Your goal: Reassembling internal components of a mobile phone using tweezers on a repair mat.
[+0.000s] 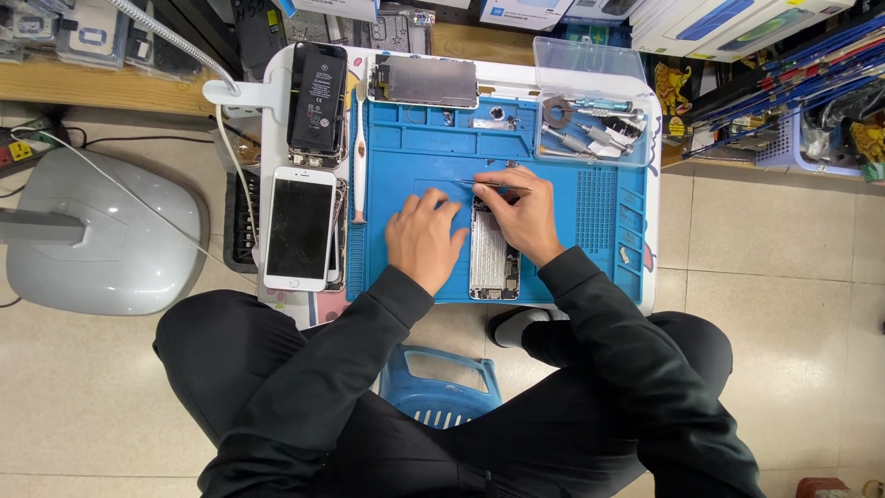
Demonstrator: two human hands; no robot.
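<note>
An opened silver phone body (pixel 494 263) lies on the blue work mat (pixel 572 231), its insides facing up. My right hand (pixel 519 210) rests over the phone's top end and pinches thin metal tweezers (pixel 493 184), whose tips point left just above the phone. Flat on the mat to the phone's left lies my left hand (pixel 424 238), fingers together and touching the phone's left edge; it holds nothing.
A white phone with a cracked screen (pixel 300 229), a black battery on another phone (pixel 318 97) and a detached screen panel (pixel 424 81) lie left and at the back. A clear box of tools (pixel 595 120) sits back right. A white lamp base (pixel 101 235) stands on the floor at left.
</note>
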